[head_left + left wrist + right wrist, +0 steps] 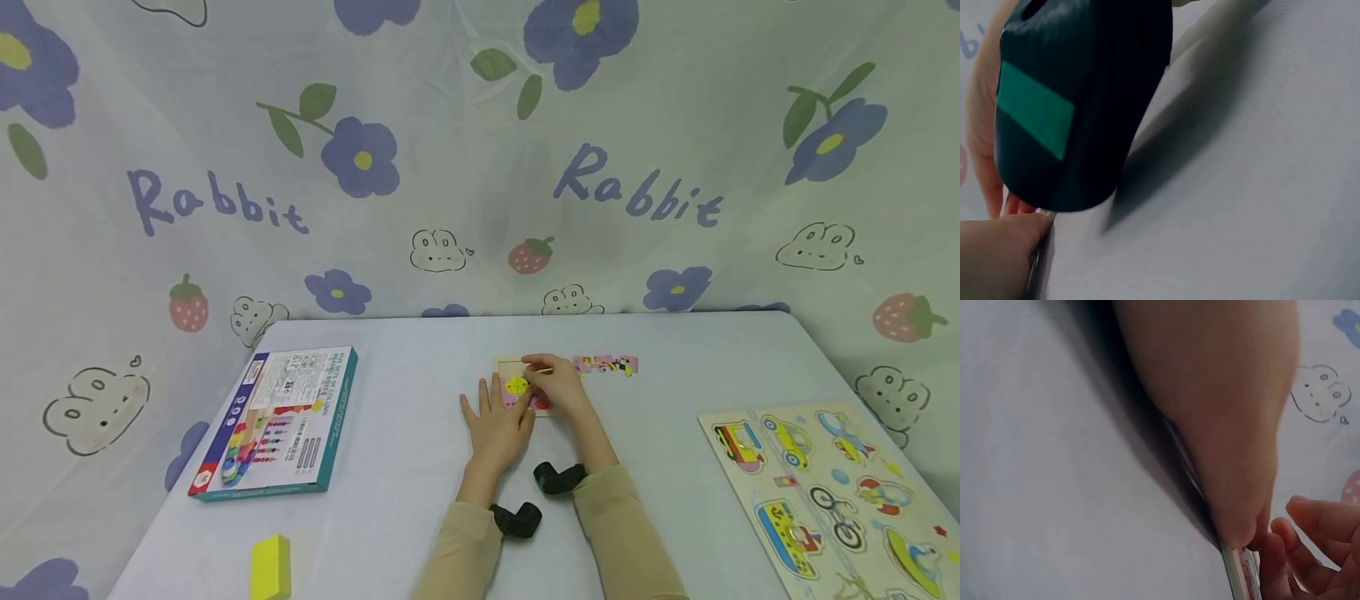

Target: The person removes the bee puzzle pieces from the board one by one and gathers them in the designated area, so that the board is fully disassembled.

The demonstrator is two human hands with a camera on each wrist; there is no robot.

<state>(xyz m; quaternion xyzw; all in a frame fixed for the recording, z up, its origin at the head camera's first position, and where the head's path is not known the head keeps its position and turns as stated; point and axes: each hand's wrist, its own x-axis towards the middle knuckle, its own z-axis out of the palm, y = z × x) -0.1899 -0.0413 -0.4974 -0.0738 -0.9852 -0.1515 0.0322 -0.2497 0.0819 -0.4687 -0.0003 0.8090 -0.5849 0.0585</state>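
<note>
A small wooden puzzle board (507, 402) with pink and yellow pictures lies flat near the table's middle. My left hand (497, 429) rests at its lower left with fingers spread, the fingertips over the board. Above the board's right part, my right hand (558, 387) has bent fingers, and a thin pale edge, seemingly of a puzzle piece, shows between them. Several loose colourful pieces (606, 364) lie just right of that hand. In the right wrist view, my right hand (1216, 419) touches the board's edge (1232, 572), beside my left hand (1316, 550).
At the left lies a boxed toy set (277, 421), with a yellow block (271, 567) in front of it. A large vehicle puzzle board (832, 492) is at the right. Both wrists wear black devices (517, 521). A patterned cloth (480, 167) hangs behind the table.
</note>
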